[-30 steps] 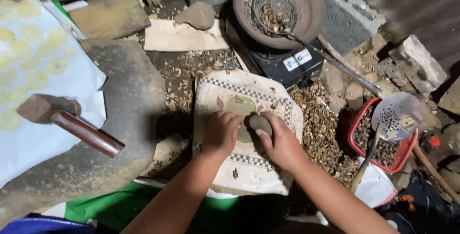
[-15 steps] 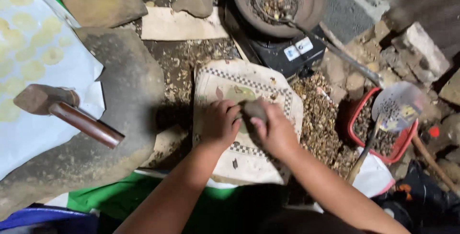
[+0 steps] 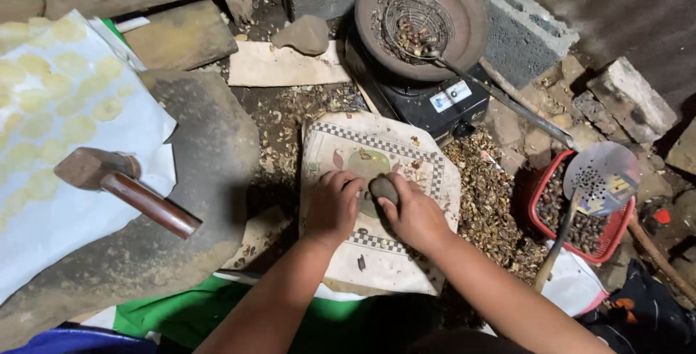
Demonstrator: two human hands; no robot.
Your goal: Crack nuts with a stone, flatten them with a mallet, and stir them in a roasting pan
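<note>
At the centre of the frame, a person's right hand grips a small dark stone with the fingers curled over it, holding it down on a cream cloth with a checked border. The left hand lies just beside it, fingers bent and pressed to the cloth, touching the stone's left side. Broken shells litter the ground right of the cloth. At upper centre, a round pan holding a wire basket of nuts sits on a black stove. A red basket with a perforated ladle stands at right; a wooden-handled hammer rests on a flat stone slab at left.
</note>
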